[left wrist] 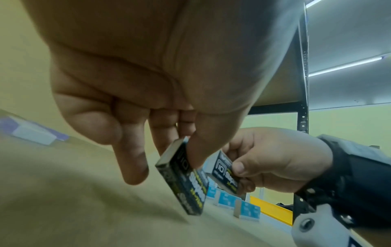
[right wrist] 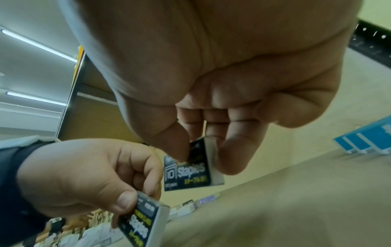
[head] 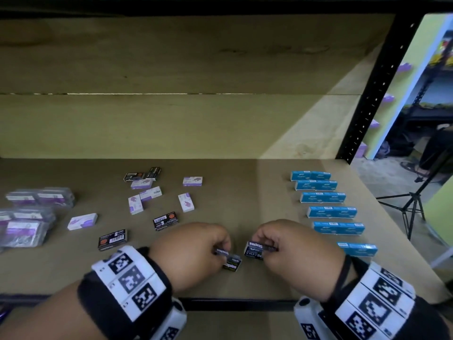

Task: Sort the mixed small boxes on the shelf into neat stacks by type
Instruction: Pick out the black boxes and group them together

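Each hand pinches one small black staples box above the front middle of the shelf (head: 220, 148). My left hand (head: 196, 249) holds a black box (head: 231, 262) between thumb and fingers; the same box (left wrist: 186, 182) hangs tilted in the left wrist view. My right hand (head: 291, 249) holds a second black box (head: 256, 249), which shows again (right wrist: 187, 173) in the right wrist view. The two boxes are close together but apart. More black boxes (head: 165, 220) and white-purple boxes (head: 135, 204) lie scattered at centre left. Blue boxes (head: 331, 212) stand in a row on the right.
Plastic-wrapped bundles of purple boxes (head: 27, 224) sit at the left edge. A black shelf post (head: 377, 94) stands at the right, with a tripod (head: 411, 207) on the floor beyond it. The shelf's front lip (head: 232, 304) runs just below my wrists.
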